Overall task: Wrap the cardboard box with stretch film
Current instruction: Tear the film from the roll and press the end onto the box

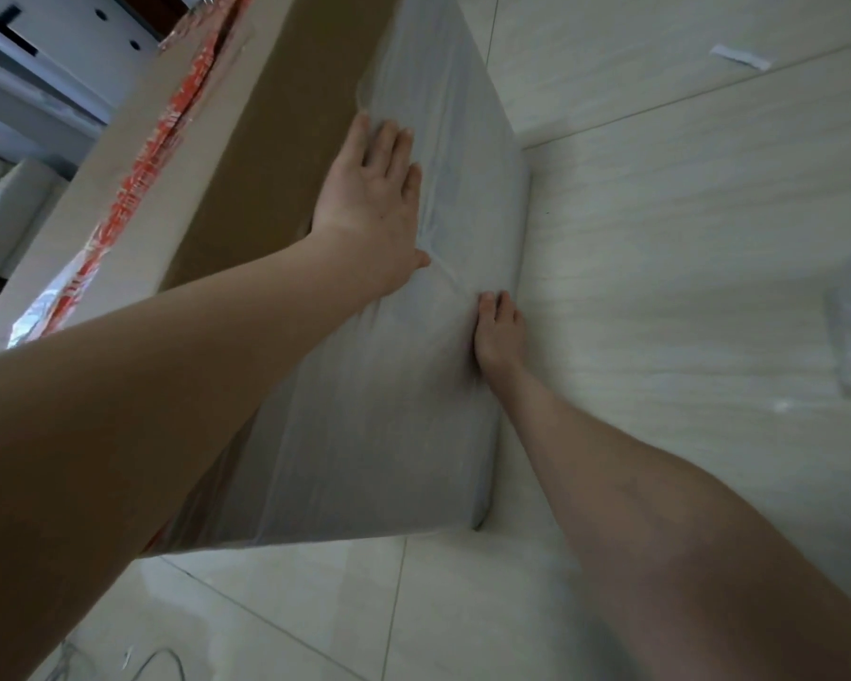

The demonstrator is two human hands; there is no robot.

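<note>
Cardboard box [276, 115] closed; left hand [374, 208], right hand [497, 336] press stretch film [389, 410], fingers [386, 145] straight.

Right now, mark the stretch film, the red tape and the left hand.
stretch film [364, 410]: head view, smooth patch on the side face of the box [266, 115].
red tape [138, 179]: head view, middle of the strip on the box top.
left hand [372, 208]: head view, back of the hand, flat on the film.

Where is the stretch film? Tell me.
Centre of the head view: the stretch film covers the lower side of the cardboard box, under the left hand and right hand.
</note>
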